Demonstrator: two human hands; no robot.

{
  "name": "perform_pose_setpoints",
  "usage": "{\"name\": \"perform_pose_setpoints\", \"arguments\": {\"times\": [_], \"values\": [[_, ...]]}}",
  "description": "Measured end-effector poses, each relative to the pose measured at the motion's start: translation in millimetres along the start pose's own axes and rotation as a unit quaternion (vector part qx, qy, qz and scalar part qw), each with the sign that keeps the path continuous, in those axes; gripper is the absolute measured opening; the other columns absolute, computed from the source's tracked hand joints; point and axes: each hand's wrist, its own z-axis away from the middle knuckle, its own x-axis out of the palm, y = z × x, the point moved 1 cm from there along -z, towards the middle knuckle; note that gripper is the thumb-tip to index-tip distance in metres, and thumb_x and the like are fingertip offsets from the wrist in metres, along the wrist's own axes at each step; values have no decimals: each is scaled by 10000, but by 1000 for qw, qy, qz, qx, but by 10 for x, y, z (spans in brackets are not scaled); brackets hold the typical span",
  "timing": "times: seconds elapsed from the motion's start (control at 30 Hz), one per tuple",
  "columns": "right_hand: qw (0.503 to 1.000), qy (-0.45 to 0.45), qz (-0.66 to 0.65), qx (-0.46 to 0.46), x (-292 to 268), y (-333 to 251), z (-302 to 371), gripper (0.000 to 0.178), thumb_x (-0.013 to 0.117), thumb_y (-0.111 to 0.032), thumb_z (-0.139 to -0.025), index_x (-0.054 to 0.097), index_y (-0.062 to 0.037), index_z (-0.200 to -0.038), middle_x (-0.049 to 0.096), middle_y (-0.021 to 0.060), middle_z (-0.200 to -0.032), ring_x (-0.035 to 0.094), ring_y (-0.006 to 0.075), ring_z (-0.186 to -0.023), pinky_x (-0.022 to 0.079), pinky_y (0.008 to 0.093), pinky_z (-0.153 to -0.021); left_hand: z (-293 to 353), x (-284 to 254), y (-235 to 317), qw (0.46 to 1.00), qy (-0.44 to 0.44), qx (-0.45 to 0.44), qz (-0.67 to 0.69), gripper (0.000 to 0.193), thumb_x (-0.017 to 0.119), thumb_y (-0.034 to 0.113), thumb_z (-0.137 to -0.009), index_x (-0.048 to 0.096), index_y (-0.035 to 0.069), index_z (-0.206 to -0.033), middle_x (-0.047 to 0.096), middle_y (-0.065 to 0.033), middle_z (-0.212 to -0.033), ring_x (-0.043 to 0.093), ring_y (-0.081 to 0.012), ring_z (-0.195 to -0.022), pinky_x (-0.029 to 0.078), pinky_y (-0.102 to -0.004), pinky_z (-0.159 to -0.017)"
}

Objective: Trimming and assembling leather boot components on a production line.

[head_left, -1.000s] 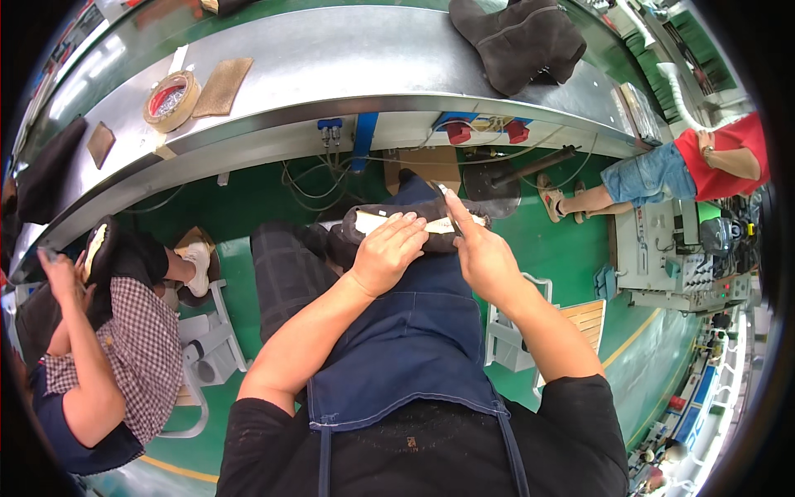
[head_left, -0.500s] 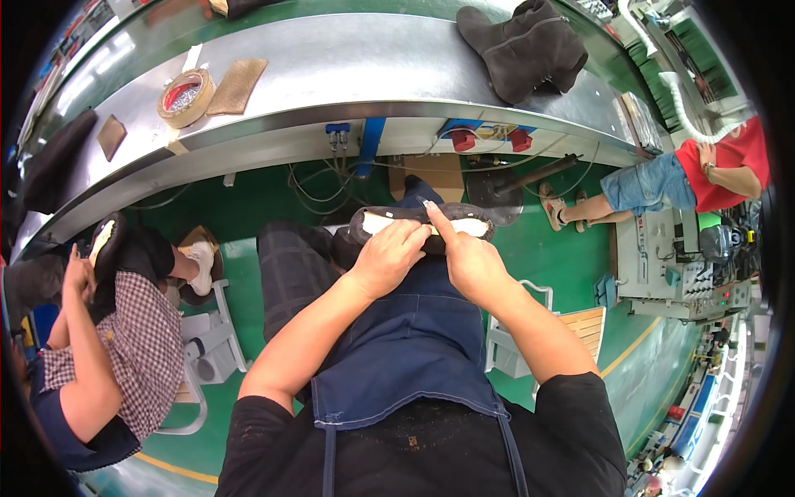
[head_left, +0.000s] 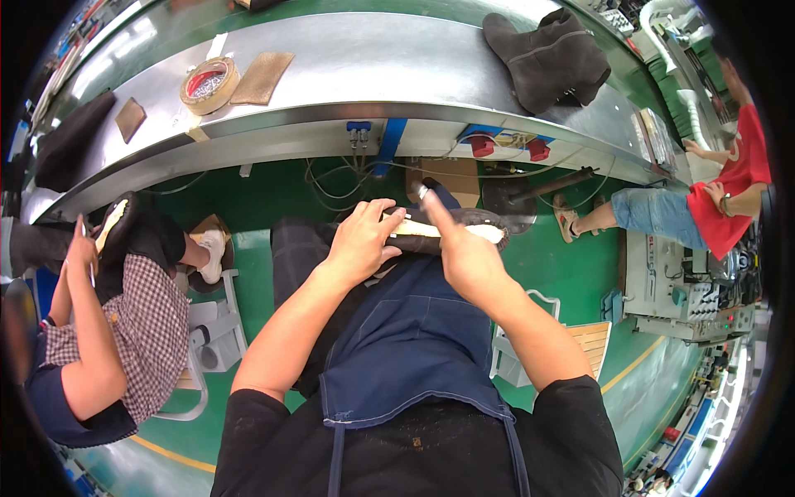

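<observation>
Your left hand [head_left: 362, 238] presses flat on the dark shoe [head_left: 447, 232] across your lap; your right hand [head_left: 460, 248] grips its sole, forefinger raised, below the grey boots [head_left: 546, 58].

- Cardboard box [head_left: 451, 176]: brown, rectangular, on the green floor under the conveyor edge, just beyond the hands; partly hidden.
- Control panel [head_left: 691, 300]: pale grey machine face at right, with small red and green buttons or lights; detail too small to tell.
- No labels, signs or lit screens discernible elsewhere.
</observation>
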Motion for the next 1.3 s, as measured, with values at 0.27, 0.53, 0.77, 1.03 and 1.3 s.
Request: {"name": "perform_pose_setpoints", "arguments": {"times": [0.27, 0.53, 0.77, 1.03, 1.3], "values": [[998, 38, 0, -44, -20, -113, -54, 913, 586, 19, -883, 204, -141, -1697, 704, 259, -884, 735, 423, -745, 600, 525, -691, 140, 200, -133, 983, 81, -67, 150, 1058, 972, 123, -635, 438, 68, -1547, 599, -129, -1471, 608, -363, -1269, 522, -439, -1060], [999, -36, 23, -7, 132, -67, -75, 792, 637, -105, -935, 290, -87, -1647, 740, 241, -978, 736, 433, -790, 586, 533, -716, 160, 423, -300, 916, 35, -164, 365, 1095, 983, 103, -631, 431, 63, -1575, 587, -129, -1527, 570, -285, -1404, 447, -379, -1183], [989, -64, 108, -76, -19, -188, -38, 522, 596, -65, -937, 529, 8, -1449, 654, 222, -1008, 706, 386, -955, 609, 487, -752, 149, 458, -340, 914, 36, -152, 375, 1115, 987, 113, -633, 417, 101, -1591, 611, -135, -1477, 597, -300, -1362, 463, -388, -1167], [971, -27, 223, -76, 34, -322, -94, 540, 626, -98, -916, 551, 5, -1441, 660, 213, -1004, 708, 321, -958, 634, 421, -708, 137, 440, -343, 928, 47, -128, 348, 1177, 1007, 174, -597, 403, 139, -1607, 623, -138, -1433, 616, -331, -1316, 485, -416, -1134], [980, -52, 166, -96, 130, -109, -70, 533, 612, -88, -922, 552, 8, -1442, 671, 207, -967, 725, 360, -906, 626, 451, -732, 80, 363, -337, 942, 27, -116, 315, 1031, 999, 216, -605, 526, 126, -1517, 631, -123, -1409, 628, -336, -1288, 515, -416, -1086]]}}
